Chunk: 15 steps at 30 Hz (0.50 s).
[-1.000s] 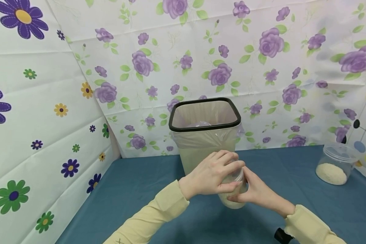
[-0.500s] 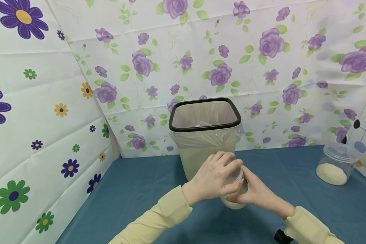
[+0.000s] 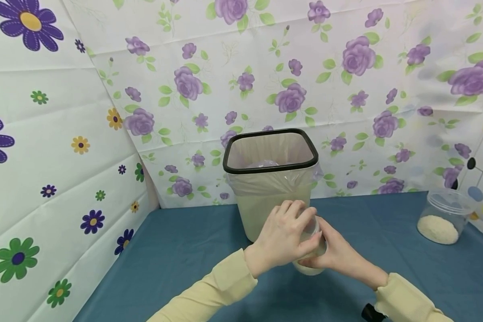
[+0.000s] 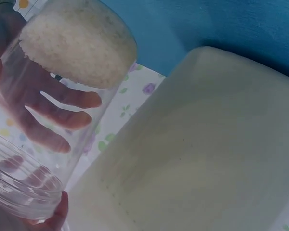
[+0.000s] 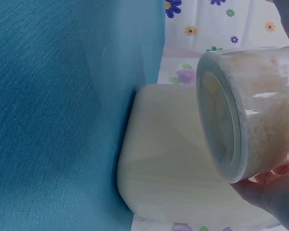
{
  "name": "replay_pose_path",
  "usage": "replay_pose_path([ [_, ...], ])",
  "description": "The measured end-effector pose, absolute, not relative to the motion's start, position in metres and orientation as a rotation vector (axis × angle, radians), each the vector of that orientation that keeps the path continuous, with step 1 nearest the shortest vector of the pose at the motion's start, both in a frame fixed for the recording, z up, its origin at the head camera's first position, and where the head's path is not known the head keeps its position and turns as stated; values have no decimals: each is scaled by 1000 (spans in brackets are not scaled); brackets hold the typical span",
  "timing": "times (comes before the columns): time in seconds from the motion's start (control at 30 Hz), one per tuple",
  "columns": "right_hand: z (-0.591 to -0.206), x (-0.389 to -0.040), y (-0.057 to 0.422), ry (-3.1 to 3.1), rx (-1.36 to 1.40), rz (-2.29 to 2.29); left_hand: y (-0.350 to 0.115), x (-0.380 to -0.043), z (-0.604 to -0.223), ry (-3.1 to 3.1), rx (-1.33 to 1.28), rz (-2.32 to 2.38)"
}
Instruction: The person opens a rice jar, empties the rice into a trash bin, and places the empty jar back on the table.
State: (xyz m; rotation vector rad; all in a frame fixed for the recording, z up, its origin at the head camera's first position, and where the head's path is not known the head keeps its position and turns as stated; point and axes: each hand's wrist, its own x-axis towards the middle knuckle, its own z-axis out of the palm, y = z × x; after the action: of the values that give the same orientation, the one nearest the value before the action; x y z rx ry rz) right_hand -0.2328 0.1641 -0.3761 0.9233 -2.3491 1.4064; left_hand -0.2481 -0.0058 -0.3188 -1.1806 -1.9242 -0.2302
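Note:
A clear plastic jar (image 3: 308,270) with rice-like white grains (image 4: 77,43) in its bottom is held tilted above the table. My left hand (image 3: 283,237) grips the clear lid (image 4: 24,185) from above, thumb on the near side and fingers over the far side. Around the jar's body curls my right hand (image 3: 341,256); in the left wrist view its fingers (image 4: 58,115) show through the clear wall. The right wrist view shows the jar's round base (image 5: 219,118) and grains through its side. Most of the lid is hidden by my left hand in the head view.
Just behind the hands stands a pale bin (image 3: 261,201) with a black rim and a clear liner. At the right, a second clear lidded jar (image 3: 438,230) holds white grains. A dark blue cloth (image 3: 193,250) covers the table, with flowered sheets behind and left.
My left hand has turned on the lid, its wrist and sleeve shifting right and slightly towards me. The right hand and the jar stay almost in place.

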Motion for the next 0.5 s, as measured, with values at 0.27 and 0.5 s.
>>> replay_pose_path([
  [0.27, -376, -232, 163, -2324, 941, 1313, -2, -246, -320, -1953, -1092, -251],
  [0.5, -378, -233, 163, -2334, 917, 1269, 0, -243, -321, -2005, -1029, -243],
])
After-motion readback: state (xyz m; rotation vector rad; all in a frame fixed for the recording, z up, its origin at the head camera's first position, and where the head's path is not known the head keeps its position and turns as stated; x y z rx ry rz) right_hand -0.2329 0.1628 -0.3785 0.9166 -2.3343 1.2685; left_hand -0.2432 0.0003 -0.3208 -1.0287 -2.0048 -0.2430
